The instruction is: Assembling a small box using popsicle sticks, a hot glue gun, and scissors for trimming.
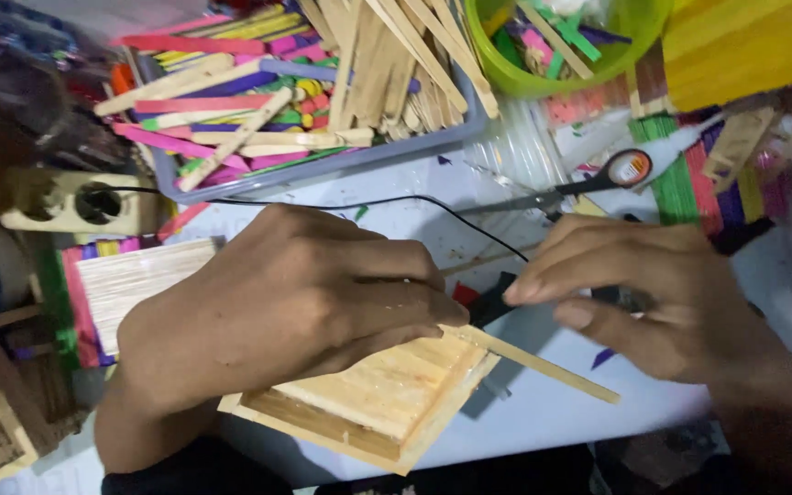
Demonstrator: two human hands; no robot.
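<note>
White work table (543, 422), cluttered. Grey tray (323, 170) at the far edge, heaped with plain and coloured craft sticks (258, 101); green bowl (598, 64) beside it. Centre front: flat wooden stick panel (387, 394), tilted. Left hand (286, 302) lies on its top, fingers together, curled down. Right hand (653, 293) just beside, fingers bent; grip unclear. 1 thin stick (552, 367) juts from the panel's corner. Scissors (588, 183) lie behind.

We see a pale matt wooden panel (373, 399), a bare wooden stick (543, 364), a glossy green plastic bowl (506, 78), and painted sticks (258, 92).
</note>
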